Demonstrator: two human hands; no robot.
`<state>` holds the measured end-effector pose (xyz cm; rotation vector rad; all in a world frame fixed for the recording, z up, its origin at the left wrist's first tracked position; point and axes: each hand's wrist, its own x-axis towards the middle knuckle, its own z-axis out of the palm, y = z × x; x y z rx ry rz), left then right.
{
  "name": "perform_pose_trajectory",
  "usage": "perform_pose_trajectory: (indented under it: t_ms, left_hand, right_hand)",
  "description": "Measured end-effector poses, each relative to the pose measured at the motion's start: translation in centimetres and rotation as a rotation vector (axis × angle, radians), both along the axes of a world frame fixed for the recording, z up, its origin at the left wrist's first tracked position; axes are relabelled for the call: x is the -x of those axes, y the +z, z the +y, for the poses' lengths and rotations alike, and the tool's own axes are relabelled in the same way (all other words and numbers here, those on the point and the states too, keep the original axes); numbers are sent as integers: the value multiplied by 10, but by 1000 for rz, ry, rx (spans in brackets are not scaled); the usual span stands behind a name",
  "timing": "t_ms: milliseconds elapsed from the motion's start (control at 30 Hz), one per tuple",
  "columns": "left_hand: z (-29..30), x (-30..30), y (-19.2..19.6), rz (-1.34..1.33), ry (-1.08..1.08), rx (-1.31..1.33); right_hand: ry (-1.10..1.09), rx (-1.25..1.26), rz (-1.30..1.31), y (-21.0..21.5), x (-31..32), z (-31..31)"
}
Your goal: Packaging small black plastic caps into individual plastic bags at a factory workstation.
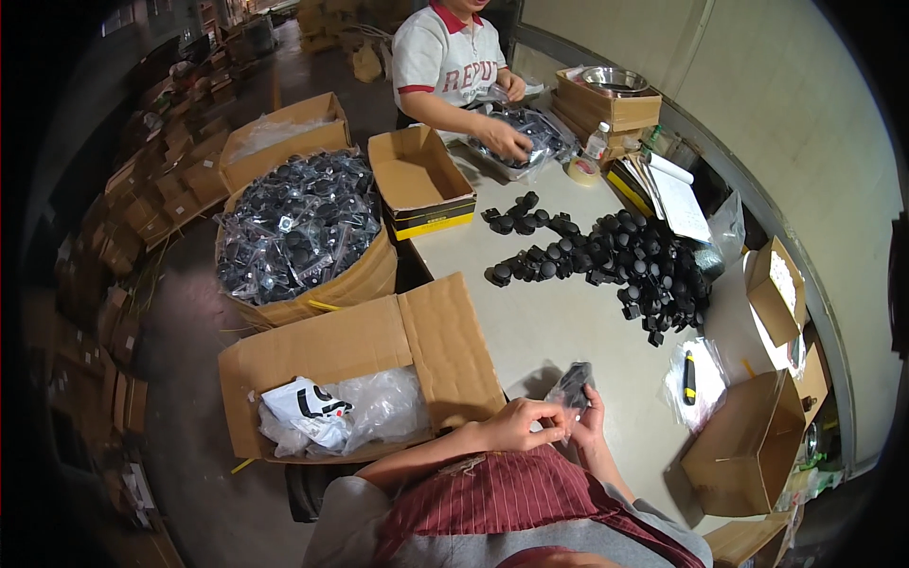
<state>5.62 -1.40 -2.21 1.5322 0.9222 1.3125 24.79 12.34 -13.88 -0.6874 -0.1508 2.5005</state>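
Observation:
Just above my apron, at the near edge of the table, a small clear plastic bag point(574, 385) with a black part inside is held upright. My right hand point(589, 422) grips its right side between thumb and fingers. The fingers of my left hand point(527, 423) are pinched together at the bag's lower end, by its mouth. Further up the table lies a spread-out pile of small black plastic parts point(644, 260). To the left of my hands, an open cardboard box point(312, 355) contains loose clear bags and a white printed bag.
A large container of bagged black parts point(298, 227) stands at left, beside an open yellow-black box point(426, 180). Across the table, a person point(450, 76) handles bagged parts. On the right are a yellow-black utility knife point(689, 379), cardboard boxes point(748, 445) and a notepad point(677, 199).

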Motion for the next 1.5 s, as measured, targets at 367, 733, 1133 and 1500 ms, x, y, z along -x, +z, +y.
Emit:
perform_pose_trajectory:
  t_ms: [367,733,1133,1500]
  left_hand:
    - [7,4,-74,712,463,113]
    - [27,-6,-98,1109,246,306]
    - [77,-14,-97,1360,506,123]
    - [59,-24,-96,1269,526,118]
  right_hand:
    - [-138,-142,-57,4,5,9]
    - [-4,-229,-87,10,4,7]
    - [-154,-129,155,-11,7,26]
    - [-269,156,389,55,-75,-22]
